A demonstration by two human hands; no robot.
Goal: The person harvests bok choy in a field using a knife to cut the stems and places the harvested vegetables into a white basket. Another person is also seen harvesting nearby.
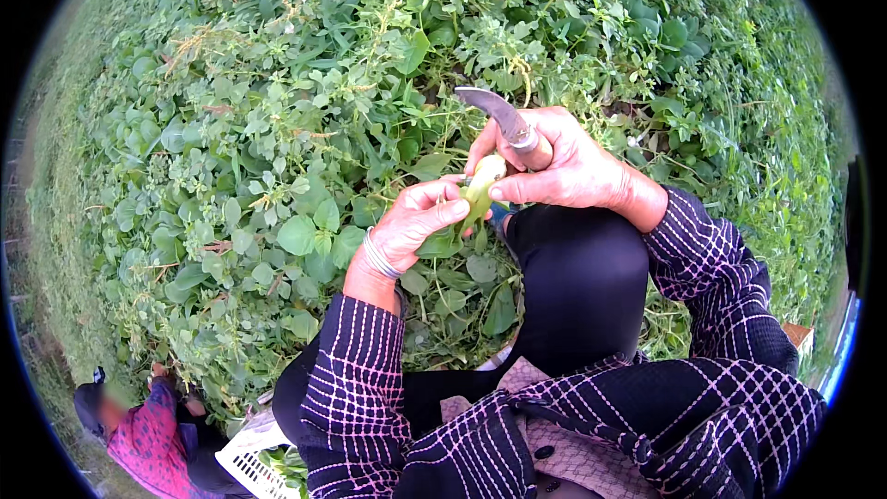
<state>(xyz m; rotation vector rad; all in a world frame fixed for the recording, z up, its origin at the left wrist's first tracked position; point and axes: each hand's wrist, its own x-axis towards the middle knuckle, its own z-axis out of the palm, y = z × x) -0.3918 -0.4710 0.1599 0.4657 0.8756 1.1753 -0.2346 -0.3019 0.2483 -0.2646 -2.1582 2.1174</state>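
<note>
My left hand (405, 225), with several thin bangles (378, 258) on its wrist, grips a leafy green vegetable (479, 195) by its pale stalks. The pale, rounded base of the plant points up and away from me, and its leaves hang below the fingers. My right hand (578, 163) holds a small curved knife (514, 126) with a short wooden handle. Its blade sticks out to the upper left, above the plant and apart from it. The thumb and fingertips of that hand are at the plant's base.
Dense low green plants (229, 152) cover the ground ahead and to both sides. My bent knee (585, 277) rises just below the right hand. A white plastic basket (253, 464) with greens stands at the lower left, beside a crouching person (156, 436) in a pink patterned top.
</note>
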